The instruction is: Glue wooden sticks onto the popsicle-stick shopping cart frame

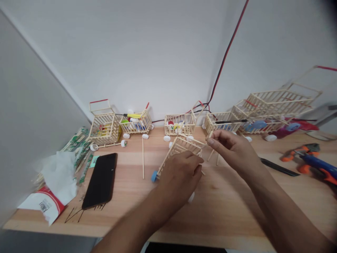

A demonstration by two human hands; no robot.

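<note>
A small cart [168, 156] made of thin wooden sticks stands at the middle of the table, with a blue wheel at its near left corner. My left hand [181, 174] lies over its near side, fingers curled and closed on it, hiding much of the frame. Just to the right and a little higher, my right hand [233, 151] pinches a short wooden stick [210, 135] between thumb and fingertips, close to the cart's far right corner. Below that hand, two loose sticks [217, 159] rest on the table near the cart.
Several finished-looking stick carts [180, 123] line the wall. At left are a black phone [101, 181], white tissue [60, 172] and wrapped stick packets [85, 158]. A single stick [143, 158] lies mid-table. To the right are a black strip [279, 167] and orange-and-blue tools [318, 163].
</note>
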